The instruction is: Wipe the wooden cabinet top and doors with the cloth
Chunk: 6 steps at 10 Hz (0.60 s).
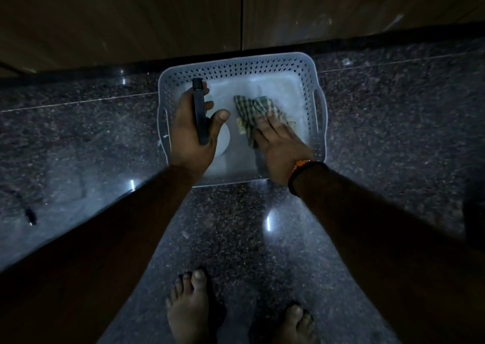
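Note:
A checked green-and-white cloth (252,110) lies crumpled inside a pale perforated plastic basket (236,67) that stands on the dark speckled floor. My right hand (278,147) reaches into the basket, and its fingers close on the cloth's near edge. My left hand (194,134) hovers over the basket's left side and holds a slim dark phone (199,113) edge-on, which throws light into the basket. The wooden cabinet doors (157,16) rise just behind the basket, with a vertical seam between them.
A round white lid-like object (223,140) lies in the basket under my left hand. My bare feet (191,307) stand on the granite floor in front of the basket. A small dark object (30,214) lies on the floor at the far left. The room is dim.

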{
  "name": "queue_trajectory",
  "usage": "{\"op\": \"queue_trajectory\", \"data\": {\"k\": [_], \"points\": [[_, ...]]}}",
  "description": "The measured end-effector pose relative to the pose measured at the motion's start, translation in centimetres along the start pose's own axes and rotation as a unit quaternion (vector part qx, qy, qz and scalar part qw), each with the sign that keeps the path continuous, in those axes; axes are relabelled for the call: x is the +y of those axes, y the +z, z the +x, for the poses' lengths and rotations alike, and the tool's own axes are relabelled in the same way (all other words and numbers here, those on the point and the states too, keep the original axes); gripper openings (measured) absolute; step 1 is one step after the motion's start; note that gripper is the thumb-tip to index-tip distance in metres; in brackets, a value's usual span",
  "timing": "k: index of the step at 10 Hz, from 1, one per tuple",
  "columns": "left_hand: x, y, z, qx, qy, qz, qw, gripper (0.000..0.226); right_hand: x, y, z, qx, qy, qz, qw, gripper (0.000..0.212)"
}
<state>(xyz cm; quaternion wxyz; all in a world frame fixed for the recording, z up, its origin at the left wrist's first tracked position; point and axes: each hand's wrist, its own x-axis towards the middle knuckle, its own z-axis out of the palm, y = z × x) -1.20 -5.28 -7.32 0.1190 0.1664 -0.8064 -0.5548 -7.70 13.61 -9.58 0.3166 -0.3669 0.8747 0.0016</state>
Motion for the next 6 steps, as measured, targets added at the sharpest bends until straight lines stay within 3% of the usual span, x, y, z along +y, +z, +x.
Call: {"op": "queue_trajectory", "data": {"k": [1,2,4,5,6], "points": [[-0.8,0.5,-0.2,0.017,-0.009,-0.010,1.000,0.056,0.1,1.2,0.5,-0.029,-0.011,0.001,1.000,0.079],[-1.0,0.9,-0.4,0.002,-0.030,0.002,1.000,0.074,0.0,1.4,1.6,-0.069,0.002,0.018,0.997,0.080],[-1.1,-0.4,-1.2,0.003,-0.072,0.024,0.997,0.085,-0.3,0.7,1.0,-0.048,0.015,0.034,0.998,0.075],[-2.0,-2.1,-1.9,-0.033,-0.102,0.089,0.990,0.106,-0.8,-0.8,-0.2,-0.009,0.027,0.033,0.999,0.076],[-1.6,-3.5,-2.9,-0.078,-0.076,0.239,0.965,0.115,-1.4,-2.9,-1.5,0.021,0.024,0.016,0.999,0.076]]}}
